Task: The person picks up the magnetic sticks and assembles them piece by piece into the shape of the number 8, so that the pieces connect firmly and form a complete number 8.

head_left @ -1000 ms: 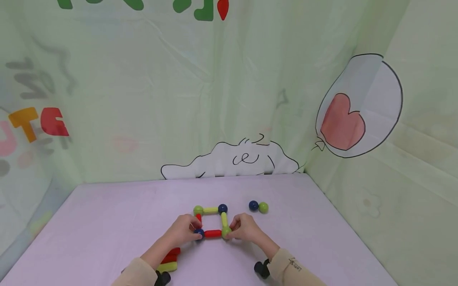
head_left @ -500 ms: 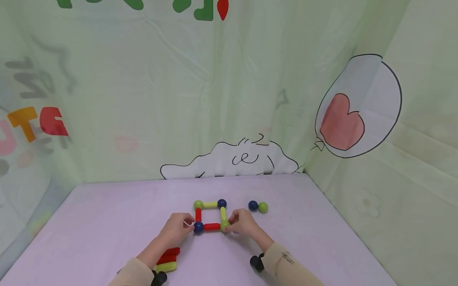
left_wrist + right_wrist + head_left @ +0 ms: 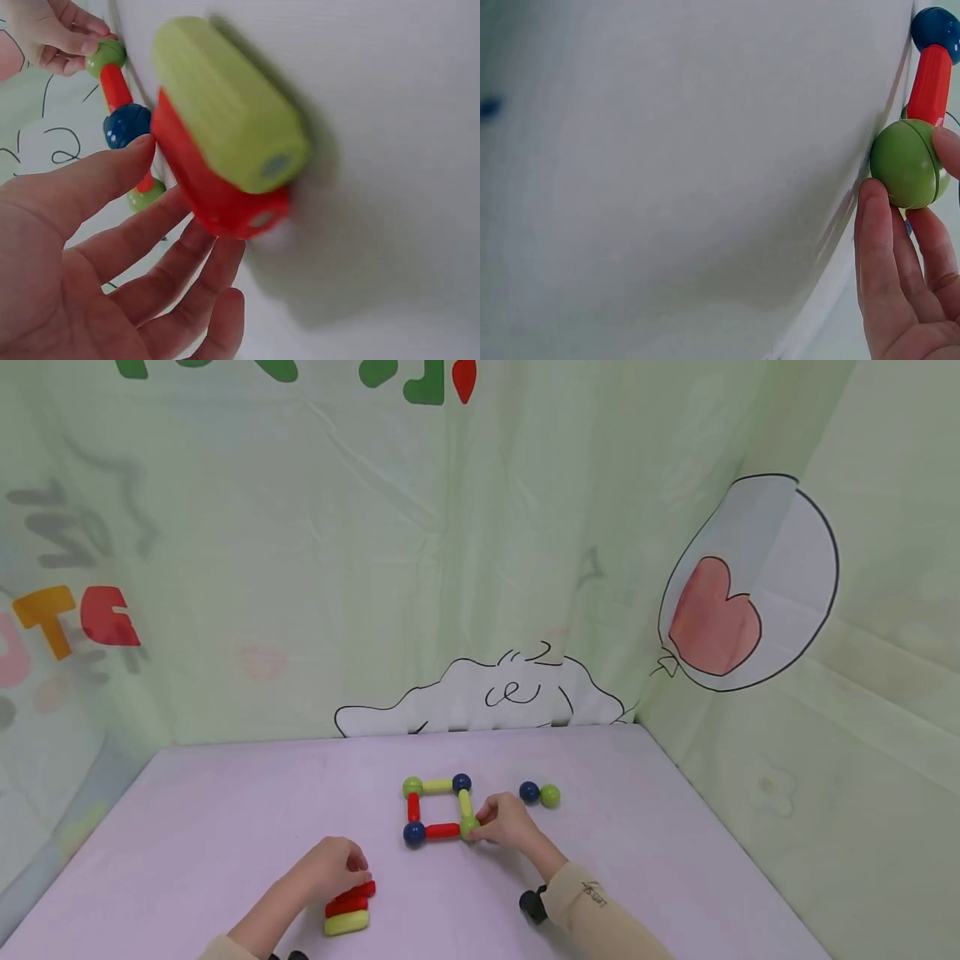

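Observation:
A square of balls and rods lies on the table: red rods [image 3: 442,831], yellow-green rods [image 3: 438,786], blue balls [image 3: 415,834] and green balls [image 3: 412,787] at the corners. My right hand [image 3: 510,822] pinches the near-right green ball [image 3: 904,163] between thumb and fingertips. Beside the loose rods is my left hand [image 3: 330,868], its thumb and fingers spread around the red end of the group. That group holds a yellow-green rod [image 3: 229,105] and red rods [image 3: 217,195] lying side by side. Whether the left fingertips touch the farthest red rod cannot be made out.
A loose blue ball [image 3: 529,792] and green ball [image 3: 551,795] sit touching at the right, beyond the right hand. The table [image 3: 247,793] has a pale lilac cover. Printed fabric walls [image 3: 300,568] rise behind and at both sides.
My left hand has left the square's near-left blue ball and come back toward the loose rods. The square has shifted slightly away from me. The right hand stays at its green ball.

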`<state>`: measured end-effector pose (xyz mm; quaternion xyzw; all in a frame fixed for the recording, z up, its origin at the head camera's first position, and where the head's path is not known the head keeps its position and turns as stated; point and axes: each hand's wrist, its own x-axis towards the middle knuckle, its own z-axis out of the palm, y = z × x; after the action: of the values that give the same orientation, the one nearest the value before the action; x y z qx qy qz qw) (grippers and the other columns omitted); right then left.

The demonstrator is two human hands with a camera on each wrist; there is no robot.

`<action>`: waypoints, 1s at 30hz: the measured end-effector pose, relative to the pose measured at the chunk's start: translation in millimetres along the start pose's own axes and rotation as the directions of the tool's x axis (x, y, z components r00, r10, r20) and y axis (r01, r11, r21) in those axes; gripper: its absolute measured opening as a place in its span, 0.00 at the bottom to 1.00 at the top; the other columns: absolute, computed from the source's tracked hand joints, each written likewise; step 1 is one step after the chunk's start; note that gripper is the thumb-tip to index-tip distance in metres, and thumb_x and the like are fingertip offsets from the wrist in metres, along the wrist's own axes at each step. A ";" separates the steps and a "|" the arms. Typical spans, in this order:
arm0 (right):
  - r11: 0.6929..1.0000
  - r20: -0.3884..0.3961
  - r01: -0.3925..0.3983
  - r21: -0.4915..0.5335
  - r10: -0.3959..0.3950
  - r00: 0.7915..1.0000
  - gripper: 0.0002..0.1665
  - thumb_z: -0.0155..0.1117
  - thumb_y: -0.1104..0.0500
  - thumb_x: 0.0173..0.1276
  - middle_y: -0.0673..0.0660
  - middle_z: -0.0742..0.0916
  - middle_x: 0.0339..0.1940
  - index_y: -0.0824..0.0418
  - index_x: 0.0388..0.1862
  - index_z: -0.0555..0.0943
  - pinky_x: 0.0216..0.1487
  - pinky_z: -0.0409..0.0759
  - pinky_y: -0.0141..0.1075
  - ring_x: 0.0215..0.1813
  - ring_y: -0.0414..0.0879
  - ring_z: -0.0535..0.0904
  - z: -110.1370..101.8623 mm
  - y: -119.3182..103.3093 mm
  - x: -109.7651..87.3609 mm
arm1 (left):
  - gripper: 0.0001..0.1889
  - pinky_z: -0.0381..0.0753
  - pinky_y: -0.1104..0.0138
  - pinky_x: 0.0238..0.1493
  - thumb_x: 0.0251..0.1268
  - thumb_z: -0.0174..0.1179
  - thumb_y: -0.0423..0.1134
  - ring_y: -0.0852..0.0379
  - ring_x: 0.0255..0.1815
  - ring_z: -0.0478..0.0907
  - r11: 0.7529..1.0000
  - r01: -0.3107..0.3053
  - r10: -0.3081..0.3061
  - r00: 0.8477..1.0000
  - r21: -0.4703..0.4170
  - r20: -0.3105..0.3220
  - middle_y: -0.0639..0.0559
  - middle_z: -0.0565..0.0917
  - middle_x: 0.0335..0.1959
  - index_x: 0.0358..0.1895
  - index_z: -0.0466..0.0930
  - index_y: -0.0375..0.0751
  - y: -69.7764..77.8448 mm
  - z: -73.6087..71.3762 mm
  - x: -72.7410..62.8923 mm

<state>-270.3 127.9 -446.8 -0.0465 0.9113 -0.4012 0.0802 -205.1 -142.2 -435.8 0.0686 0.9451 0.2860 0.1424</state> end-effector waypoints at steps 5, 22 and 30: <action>1.000 0.000 0.008 0.002 -0.008 1.000 0.15 0.76 0.64 0.44 0.53 0.79 0.23 0.63 0.27 0.77 0.27 0.76 0.32 0.25 0.43 0.73 0.3 -0.9 0.2 | 0.06 0.76 0.64 0.32 0.54 0.64 0.37 0.57 0.27 0.69 1.000 -0.016 0.016 1.000 -0.001 0.025 0.53 0.75 0.24 0.33 0.81 0.38 -10.2 0.4 -8.6; 0.999 0.013 -0.031 -0.006 0.031 0.999 0.16 0.76 0.63 0.45 0.54 0.79 0.23 0.63 0.27 0.76 0.28 0.76 0.32 0.26 0.44 0.72 -2.1 -3.7 -0.2 | 0.04 0.76 0.65 0.32 0.54 0.63 0.33 0.57 0.27 0.70 0.997 -0.063 0.064 0.998 -0.048 0.020 0.53 0.74 0.24 0.33 0.80 0.38 -10.2 5.2 -7.7; 1.000 0.010 -0.021 -0.010 0.021 1.000 0.15 0.76 0.63 0.44 0.54 0.79 0.23 0.64 0.27 0.76 0.28 0.76 0.32 0.26 0.44 0.72 -0.8 -1.6 1.4 | 0.07 0.76 0.68 0.29 0.54 0.64 0.35 0.58 0.25 0.70 0.997 -0.047 0.045 0.998 -0.064 -0.039 0.53 0.75 0.25 0.36 0.79 0.37 -3.7 8.1 -1.5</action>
<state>-271.8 127.2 -445.3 -0.0396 0.9133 -0.3956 0.0887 -201.4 -141.4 -444.0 0.0802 0.9361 0.3209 0.1200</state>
